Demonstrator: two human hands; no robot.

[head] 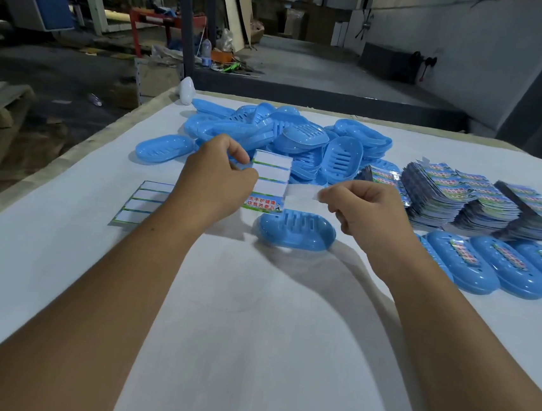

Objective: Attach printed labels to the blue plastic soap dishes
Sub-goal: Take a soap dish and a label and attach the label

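Above the white bench (250,336), the left hand (214,180) pinched a label sheet (269,182); the right hand's (366,211) fingers (331,196) gripped a peeled label (303,197) over a blue soap dish (295,232).

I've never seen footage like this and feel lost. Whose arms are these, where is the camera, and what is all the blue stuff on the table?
There is no machine here. A person wears a camera on the head, so you look down along their own arms. The left hand holds a label sheet with one printed label remaining; the right hand pinches a pale strip next to it. Just beneath lies one blue dish. Behind is a pile of dishes, at right label stacks and labelled dishes. A used sheet lies left on the white table.
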